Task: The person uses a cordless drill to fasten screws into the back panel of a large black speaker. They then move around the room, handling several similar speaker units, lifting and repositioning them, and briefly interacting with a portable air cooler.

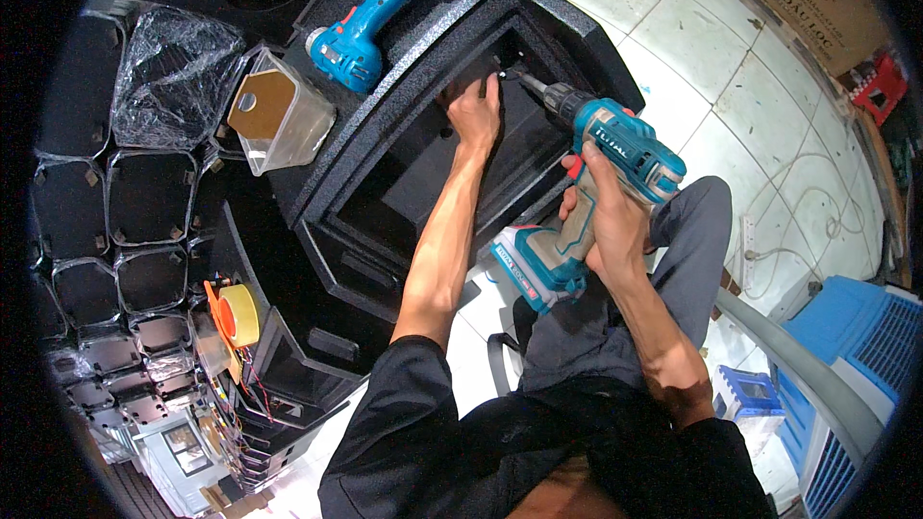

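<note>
A black speaker cabinet (pixel 380 149) with a textured coat lies in front of me, its recessed opening facing up. My left hand (pixel 475 118) reaches into that opening, fingers curled and thumb extended near a small bright spot. What its fingertips hold, if anything, is hidden in the dark recess. In my right hand (pixel 615 216) is a teal and grey cordless drill (pixel 630 149), gripped by the handle. Its bit points left into the opening, with the tip close to my left thumb. The battery at the drill's base hangs above my lap.
On the cabinet lie a second blue cordless tool (pixel 365 24) and a clear plastic container (pixel 293 120) with a brown panel. Yellow tape (pixel 240 315) rests at left, near loose wires. Wrapped black cabinets (pixel 159 197) stand far left. A cardboard box (pixel 817 0) and blue cooler-like unit (pixel 846 346) are right.
</note>
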Demonstrator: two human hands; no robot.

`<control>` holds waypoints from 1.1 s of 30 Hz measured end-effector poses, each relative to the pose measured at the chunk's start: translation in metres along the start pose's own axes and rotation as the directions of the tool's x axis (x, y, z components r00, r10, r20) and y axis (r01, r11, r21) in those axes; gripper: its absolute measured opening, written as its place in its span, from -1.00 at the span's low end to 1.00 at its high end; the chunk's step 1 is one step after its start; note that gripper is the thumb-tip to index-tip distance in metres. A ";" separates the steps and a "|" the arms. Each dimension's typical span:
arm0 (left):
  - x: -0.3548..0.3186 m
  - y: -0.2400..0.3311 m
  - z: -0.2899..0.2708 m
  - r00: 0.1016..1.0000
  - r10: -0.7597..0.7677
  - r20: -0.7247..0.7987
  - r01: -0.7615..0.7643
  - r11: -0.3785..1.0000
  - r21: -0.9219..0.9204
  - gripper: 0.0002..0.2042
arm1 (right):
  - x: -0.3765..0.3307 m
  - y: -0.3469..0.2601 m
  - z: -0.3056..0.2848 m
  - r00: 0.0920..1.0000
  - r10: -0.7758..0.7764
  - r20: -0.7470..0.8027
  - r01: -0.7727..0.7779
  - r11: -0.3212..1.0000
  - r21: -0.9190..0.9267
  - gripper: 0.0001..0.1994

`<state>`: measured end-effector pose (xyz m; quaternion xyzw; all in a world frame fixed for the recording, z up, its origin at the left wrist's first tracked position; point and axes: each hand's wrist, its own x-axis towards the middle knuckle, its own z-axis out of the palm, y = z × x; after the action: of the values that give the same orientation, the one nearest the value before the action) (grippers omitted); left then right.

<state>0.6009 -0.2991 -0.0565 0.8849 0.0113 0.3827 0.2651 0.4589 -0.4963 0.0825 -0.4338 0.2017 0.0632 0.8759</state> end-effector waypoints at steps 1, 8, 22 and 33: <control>0.001 -0.001 0.000 0.999 -0.035 0.002 0.035 0.999 -0.021 -0.74 | 0.002 0.001 0.000 1.000 0.014 -0.006 -0.014 1.000 -0.002 -0.71; 0.002 -0.002 -0.003 0.948 -0.303 0.096 0.311 0.948 -0.074 -0.76 | 0.011 0.005 0.009 0.999 0.041 -0.013 -0.041 0.999 -0.006 -0.73; 0.006 -0.010 0.006 0.982 0.185 0.037 -0.189 0.963 0.192 -0.72 | 0.004 0.006 -0.006 0.998 0.044 -0.040 -0.044 0.999 -0.018 -0.72; -0.008 -0.046 0.022 0.943 -0.081 0.321 0.034 0.988 0.150 -0.70 | 0.004 0.008 -0.009 0.999 0.040 -0.012 -0.040 0.999 -0.003 -0.71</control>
<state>0.6193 -0.2715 -0.0964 0.9520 0.0204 0.2211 0.2107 0.4575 -0.4984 0.0705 -0.4316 0.2157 0.0784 0.8724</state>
